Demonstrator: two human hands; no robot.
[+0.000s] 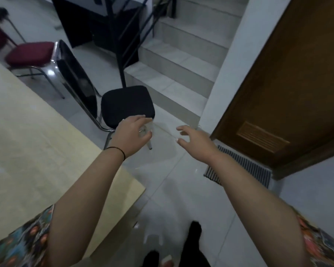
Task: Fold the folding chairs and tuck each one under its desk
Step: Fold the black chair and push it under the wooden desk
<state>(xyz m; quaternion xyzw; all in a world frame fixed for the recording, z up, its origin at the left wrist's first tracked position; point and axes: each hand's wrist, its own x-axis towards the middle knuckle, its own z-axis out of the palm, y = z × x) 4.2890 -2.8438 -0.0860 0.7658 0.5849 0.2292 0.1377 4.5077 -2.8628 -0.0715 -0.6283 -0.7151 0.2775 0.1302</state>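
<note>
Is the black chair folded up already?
No, the black chair stands open on the floor, its seat flat, with both hands reaching toward it.

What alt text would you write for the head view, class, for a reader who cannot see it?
Two bare hands, left hand and right hand, reach open toward an unfolded black chair beside a pale desk. A red chair and stairs lie beyond.

Pale glossy tile floor [181, 189] everywhere, kinda dim light. White tiled stairs [177, 60] go up with a black railing [123, 45] — brown wooden door [289, 83] on the right, striped mat [243, 166] at its foot. Dark cabinet [81, 22] at the back.
</note>
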